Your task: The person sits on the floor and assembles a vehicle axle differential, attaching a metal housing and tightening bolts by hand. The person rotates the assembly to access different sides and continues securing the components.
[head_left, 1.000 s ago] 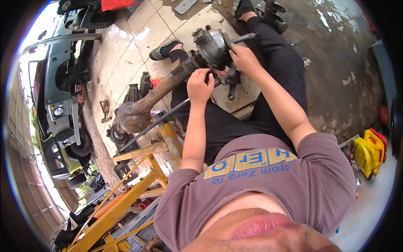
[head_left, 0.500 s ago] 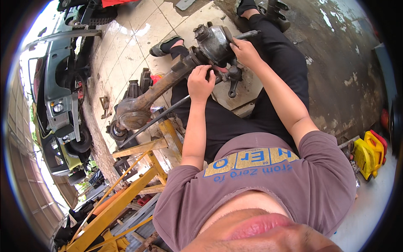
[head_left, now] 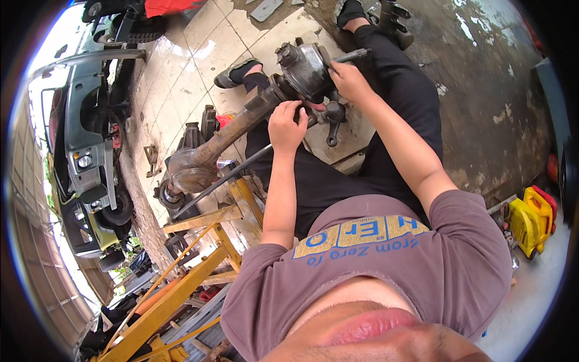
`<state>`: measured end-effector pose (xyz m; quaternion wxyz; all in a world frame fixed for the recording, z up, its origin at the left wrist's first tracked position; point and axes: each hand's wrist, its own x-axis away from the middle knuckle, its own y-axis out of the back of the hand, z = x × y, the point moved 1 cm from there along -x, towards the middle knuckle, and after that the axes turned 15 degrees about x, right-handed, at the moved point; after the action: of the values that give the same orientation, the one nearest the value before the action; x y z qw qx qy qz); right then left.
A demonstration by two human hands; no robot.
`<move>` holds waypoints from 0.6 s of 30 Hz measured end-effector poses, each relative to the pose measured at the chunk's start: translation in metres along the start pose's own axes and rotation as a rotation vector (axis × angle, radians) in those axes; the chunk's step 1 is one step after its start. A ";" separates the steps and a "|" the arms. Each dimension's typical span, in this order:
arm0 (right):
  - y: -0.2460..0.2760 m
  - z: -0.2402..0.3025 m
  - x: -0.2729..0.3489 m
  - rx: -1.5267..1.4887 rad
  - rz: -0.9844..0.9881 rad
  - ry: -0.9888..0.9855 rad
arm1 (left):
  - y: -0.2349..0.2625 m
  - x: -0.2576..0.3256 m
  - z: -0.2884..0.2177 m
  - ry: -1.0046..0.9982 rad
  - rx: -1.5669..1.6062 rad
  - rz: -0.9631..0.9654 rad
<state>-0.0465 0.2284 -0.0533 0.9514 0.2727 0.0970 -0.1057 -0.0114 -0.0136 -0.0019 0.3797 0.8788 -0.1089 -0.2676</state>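
Pale floor tiles [head_left: 181, 72] lie below; the rusty steel axle hub [head_left: 304, 69] is best steadied by the closed left hand [head_left: 286, 123] (knuckle gripped) while the right hand [head_left: 350, 81], clenched on a slim metal tool [head_left: 350, 55], is kept square.

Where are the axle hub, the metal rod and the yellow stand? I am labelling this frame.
axle hub [head_left: 304, 69], head view, on its rounded grey housing.
metal rod [head_left: 223, 179], head view, midway along the shaft.
yellow stand [head_left: 181, 289], head view, on its slanted beam.
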 end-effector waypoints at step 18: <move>-0.004 -0.009 -0.008 0.060 0.084 -0.020 | 0.002 -0.001 -0.003 -0.013 -0.006 -0.009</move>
<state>-0.0561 0.2310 -0.0614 0.9472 0.3041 0.0729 -0.0710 -0.0110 -0.0125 0.0014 0.3807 0.8764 -0.1066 -0.2752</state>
